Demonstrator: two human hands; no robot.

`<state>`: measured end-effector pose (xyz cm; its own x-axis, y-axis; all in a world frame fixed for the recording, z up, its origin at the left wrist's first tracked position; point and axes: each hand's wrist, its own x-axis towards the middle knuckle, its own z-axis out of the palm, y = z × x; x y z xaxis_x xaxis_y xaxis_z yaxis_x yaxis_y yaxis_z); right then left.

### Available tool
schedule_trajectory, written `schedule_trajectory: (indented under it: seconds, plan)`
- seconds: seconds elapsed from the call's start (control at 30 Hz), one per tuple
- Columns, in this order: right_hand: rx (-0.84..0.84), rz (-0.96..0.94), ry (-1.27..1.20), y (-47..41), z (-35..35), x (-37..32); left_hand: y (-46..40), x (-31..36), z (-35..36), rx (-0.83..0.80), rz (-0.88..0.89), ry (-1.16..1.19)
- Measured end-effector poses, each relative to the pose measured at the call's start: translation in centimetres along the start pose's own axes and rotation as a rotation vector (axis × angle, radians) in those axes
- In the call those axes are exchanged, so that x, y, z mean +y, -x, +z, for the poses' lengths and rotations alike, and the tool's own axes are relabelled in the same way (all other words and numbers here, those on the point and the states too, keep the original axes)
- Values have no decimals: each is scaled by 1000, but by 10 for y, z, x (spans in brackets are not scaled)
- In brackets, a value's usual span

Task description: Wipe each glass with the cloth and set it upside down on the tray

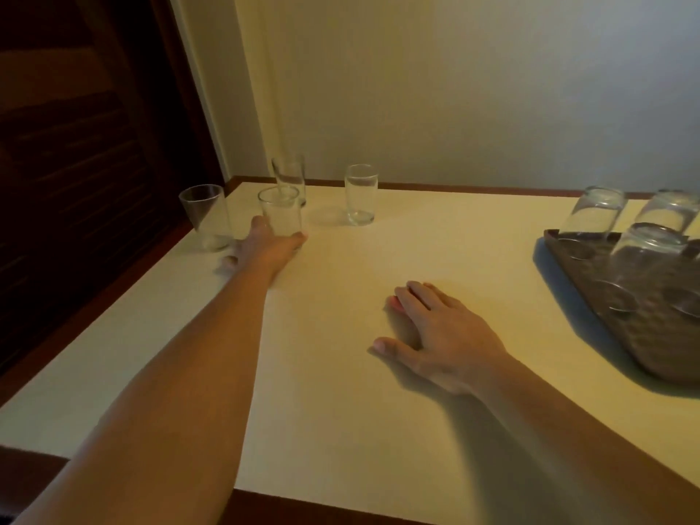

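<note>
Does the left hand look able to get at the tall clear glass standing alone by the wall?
Probably yes. The left hand already grips a short clear glass nearby, and only bare cream tabletop lies between it and the tall clear glass.

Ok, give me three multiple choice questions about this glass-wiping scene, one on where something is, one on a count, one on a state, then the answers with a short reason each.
1. Where is the tray?
A. at the table's right side
B. by the dark door
C. under the left hand

2. How many glasses stand upright on the table?
A. two
B. four
C. six

3. What is the right hand doing?
A. gripping a glass
B. lying flat on the table
C. lifting the tray

Answers:
1. A, the tray sits at the right edge of the view, holding upside-down glasses.
2. B, four upright glasses cluster at the far left corner.
3. B, its fingers are spread on the tabletop, holding nothing; the left hand is the one at a short glass.
</note>
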<state>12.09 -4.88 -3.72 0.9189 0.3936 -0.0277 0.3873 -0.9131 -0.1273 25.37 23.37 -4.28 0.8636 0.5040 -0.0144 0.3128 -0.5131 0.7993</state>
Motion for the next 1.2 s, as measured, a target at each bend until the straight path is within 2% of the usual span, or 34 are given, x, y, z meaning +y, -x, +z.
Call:
schedule_trajectory:
  seconds: [0.1,0.27,0.5,0.57,0.67,0.8,0.9,1.13,1.2]
  plan:
    - [18,-1,-9,1,1,1,-3,1,3,-3,37,-8]
    - [22,8,-26,4,2,2,24,2,2,-37,100,107]
    - [33,32,-67,48,-1,15,110,30,-15,-208,263,208]
    - [29,63,-80,70,0,27,137,37,-16,-242,279,298]
    - [30,124,-92,105,1,47,179,48,-10,-286,197,560]
    - [68,195,-86,147,0,72,214,56,3,-355,-40,1049]
    - [112,231,-113,168,5,87,236,62,13,-452,-196,1301]
    - [276,169,-247,182,8,95,287,62,27,-622,-440,1438]
    - [291,155,-244,185,10,95,298,63,32,-646,-439,1389]
